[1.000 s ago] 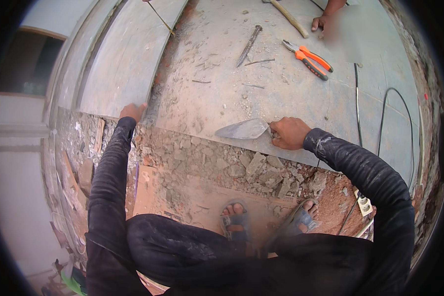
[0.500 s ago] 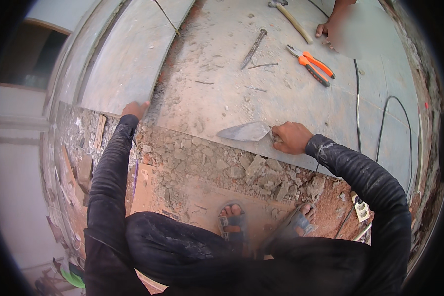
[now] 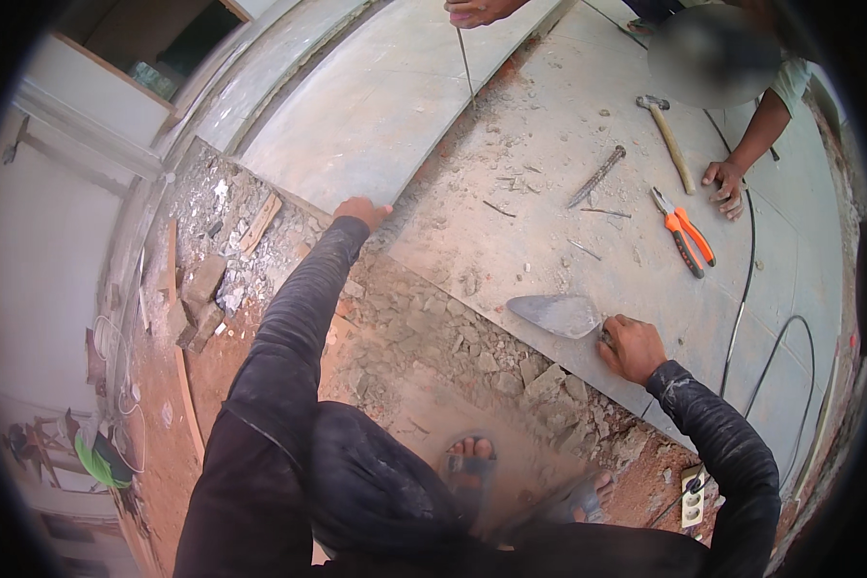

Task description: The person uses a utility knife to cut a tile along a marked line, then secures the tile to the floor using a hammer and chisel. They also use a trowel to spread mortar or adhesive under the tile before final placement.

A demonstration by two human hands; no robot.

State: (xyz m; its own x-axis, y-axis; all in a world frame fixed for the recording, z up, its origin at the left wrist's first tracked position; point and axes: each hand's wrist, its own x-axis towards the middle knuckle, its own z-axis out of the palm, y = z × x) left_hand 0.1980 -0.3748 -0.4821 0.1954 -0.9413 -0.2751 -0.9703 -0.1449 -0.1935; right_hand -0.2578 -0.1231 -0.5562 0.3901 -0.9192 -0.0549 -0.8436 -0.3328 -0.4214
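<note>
My left hand (image 3: 361,212) is closed on the near corner of a large grey tile (image 3: 352,116), the fingers partly hidden at its edge. My right hand (image 3: 633,349) grips the handle end of a pointed trowel (image 3: 556,316), whose blade lies flat near the front edge of the neighbouring tiled surface (image 3: 491,255). A dusty gap runs between the two surfaces. At its far part, a co-worker's hand (image 3: 482,10) holds a thin metal rod (image 3: 466,63) down at the tile's edge. The co-worker's other hand (image 3: 726,185) rests on the tiles.
Orange-handled pliers (image 3: 684,233), a hammer (image 3: 672,149), a rough metal bar (image 3: 597,176) and several thin metal pieces lie on the tiles. Black cable (image 3: 742,289) loops at the right, near a white power strip (image 3: 693,496). Broken rubble (image 3: 453,332) lies before my feet; brick chunks (image 3: 200,299) are at the left.
My view has swung left, so everything sits further right and lower. The co-worker's hand on the rod has come into view. Both my hands keep their holds.
</note>
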